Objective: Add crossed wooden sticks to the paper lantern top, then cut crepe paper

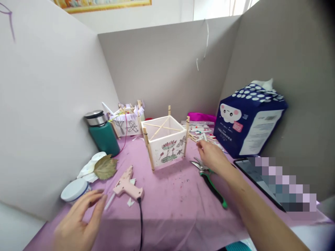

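A white box lantern (pixel 167 150) with wooden sticks at its corners stands mid-table, a lotus and dragonflies drawn on its front. Two thin sticks cross over its open top. My left hand (pixel 81 218) hovers at the lower left with thumb and fingers apart, holding nothing. Near it lies a pink glue gun (pixel 128 186) with a white glue stick (pixel 110 201) behind it. My right hand (pixel 213 155) reaches to a pile of thin wooden sticks (pixel 193 137), fingers curled together; what they pinch is hidden. Green-handled pruning shears (pixel 213 188) lie beside that hand.
A second decorated lantern (pixel 127 123) stands behind a green bottle (pixel 103 136). A dried leaf (pixel 106 167) and white-lidded tub (pixel 75 190) are at left. Markers (pixel 199 129), a blue tissue pack (pixel 243 122) and a phone (pixel 258 177) lie right. Grey panels (pixel 167 69) enclose the table.
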Demonstrator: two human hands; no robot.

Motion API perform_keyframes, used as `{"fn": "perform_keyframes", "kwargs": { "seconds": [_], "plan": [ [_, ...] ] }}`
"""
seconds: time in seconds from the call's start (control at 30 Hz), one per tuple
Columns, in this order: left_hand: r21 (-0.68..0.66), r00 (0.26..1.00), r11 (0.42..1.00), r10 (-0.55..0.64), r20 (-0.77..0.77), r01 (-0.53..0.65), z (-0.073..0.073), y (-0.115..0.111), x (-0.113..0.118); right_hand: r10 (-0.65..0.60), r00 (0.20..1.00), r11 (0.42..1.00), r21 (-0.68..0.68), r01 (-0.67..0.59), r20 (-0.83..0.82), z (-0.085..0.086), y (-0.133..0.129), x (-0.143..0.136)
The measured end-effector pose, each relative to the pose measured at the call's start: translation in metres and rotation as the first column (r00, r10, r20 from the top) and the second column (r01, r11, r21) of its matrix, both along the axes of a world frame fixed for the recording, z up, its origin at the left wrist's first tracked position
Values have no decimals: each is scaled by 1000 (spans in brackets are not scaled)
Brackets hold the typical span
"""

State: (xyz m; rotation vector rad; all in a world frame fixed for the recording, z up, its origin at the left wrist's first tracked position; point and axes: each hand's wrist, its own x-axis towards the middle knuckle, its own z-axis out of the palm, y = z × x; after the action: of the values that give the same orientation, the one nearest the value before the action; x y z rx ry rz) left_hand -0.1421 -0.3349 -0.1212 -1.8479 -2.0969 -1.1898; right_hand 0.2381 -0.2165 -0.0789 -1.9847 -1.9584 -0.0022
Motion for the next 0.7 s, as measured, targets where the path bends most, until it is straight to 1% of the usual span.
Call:
{"fn": "perform_keyframes", "kwargs": {
  "seconds": [0.03,0.07,0.13,0.2,0.27,0.3,0.37,0.43,0.5,0.6,0.67,0.7],
  "plan": [
    [-29,1000,999,-25,-20,24,0,3,5,-72,997,996,50,71,17,3,5,9],
    [-50,998,997,-53,-32,51,-1,7,9,-117,993,990,81,114,27,4,9,16],
    [-59,995,994,-96,-21,95,0,14,19,-140,990,987,79,138,23,4,10,24],
    [-41,990,989,-143,9,143,1,24,28,-92,995,995,37,92,-25,-1,9,25],
    [-37,977,978,-204,58,206,3,36,38,5,996,1000,8,-4,-94,-8,10,20],
    [-51,968,969,-236,88,241,5,43,44,53,989,999,18,-51,-135,-10,12,16],
    [-124,949,947,-276,153,295,10,58,57,117,969,992,72,-104,-216,-14,21,8],
    [-217,946,927,-271,180,307,17,74,72,144,950,987,115,-116,-278,-16,33,1],
    [-294,950,906,-267,163,305,24,89,88,173,936,984,104,-147,-305,-17,44,-4],
    [-372,950,875,-299,84,308,32,106,105,240,930,971,77,-227,-280,-21,54,-9],
    [-398,956,876,-293,13,273,34,113,113,273,926,961,109,-252,-260,-26,55,-11],
    [-404,962,884,-271,-30,236,35,114,116,282,924,958,132,-255,-258,-28,54,-11]
  ]
}}
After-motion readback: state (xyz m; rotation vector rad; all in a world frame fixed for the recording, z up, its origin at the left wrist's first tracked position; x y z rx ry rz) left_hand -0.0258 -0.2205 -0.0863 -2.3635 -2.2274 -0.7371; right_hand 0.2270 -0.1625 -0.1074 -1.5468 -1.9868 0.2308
